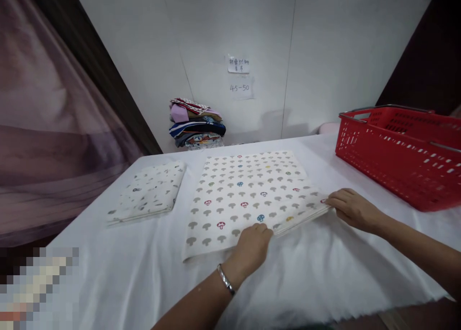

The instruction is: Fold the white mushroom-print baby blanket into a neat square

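A small folded cloth (149, 193) lies at the left of the white tabletop (144, 277), with a stack of clothes (196, 123) against the wall behind. The mushroom-print cloth (248, 195) lies flat at the centre. The left hand (254, 246) curls its fingers on the cloth's near edge; I cannot tell if they pinch it. The right hand (351, 209) lays its fingers together, flat on the right corner, near a red basket (396, 157).

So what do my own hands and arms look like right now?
The left hand and right hand are bare, with no gloves. Both forearms are uncovered, with no sleeves in view. A thin silver bangle circles the left wrist; the right wrist wears nothing.
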Available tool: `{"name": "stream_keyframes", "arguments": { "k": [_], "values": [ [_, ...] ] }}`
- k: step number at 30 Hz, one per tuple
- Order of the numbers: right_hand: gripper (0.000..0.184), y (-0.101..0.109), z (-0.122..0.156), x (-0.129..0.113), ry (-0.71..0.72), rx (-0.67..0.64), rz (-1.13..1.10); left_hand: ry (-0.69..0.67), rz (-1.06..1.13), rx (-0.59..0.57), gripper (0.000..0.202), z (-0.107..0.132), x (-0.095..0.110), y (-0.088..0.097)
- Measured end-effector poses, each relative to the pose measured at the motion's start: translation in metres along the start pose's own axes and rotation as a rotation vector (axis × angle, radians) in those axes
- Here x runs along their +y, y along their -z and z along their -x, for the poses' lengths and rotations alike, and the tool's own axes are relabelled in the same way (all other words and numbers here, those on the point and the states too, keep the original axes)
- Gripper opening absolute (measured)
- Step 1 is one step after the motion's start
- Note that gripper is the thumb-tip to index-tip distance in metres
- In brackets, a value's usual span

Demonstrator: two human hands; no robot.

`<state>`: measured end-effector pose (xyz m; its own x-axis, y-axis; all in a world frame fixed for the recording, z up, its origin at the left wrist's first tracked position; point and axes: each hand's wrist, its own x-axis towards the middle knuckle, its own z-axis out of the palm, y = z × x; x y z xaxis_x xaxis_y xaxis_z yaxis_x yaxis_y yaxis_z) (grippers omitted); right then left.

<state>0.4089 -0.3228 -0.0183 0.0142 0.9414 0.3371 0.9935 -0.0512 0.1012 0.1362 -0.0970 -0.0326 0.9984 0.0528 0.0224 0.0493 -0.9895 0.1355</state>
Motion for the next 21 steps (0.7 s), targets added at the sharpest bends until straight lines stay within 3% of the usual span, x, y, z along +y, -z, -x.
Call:
{"name": "stream_keyframes", "arguments": {
  "k": [3,10,21],
  "values": [
    [0.032,-0.003,0.007,-0.005,0.030,-0.087,-0.069,0.003,0.015,0.032,0.019,0.004,0.002,-0.010],
    [0.025,-0.008,0.021,-0.019,-0.064,-0.189,-0.117,-0.017,0.016,0.093,0.021,0.010,0.003,-0.021],
    [0.026,-0.030,0.016,-0.049,0.016,0.015,-0.016,0.044,0.172,0.183,0.030,0.012,0.002,-0.023]
  ]
}}
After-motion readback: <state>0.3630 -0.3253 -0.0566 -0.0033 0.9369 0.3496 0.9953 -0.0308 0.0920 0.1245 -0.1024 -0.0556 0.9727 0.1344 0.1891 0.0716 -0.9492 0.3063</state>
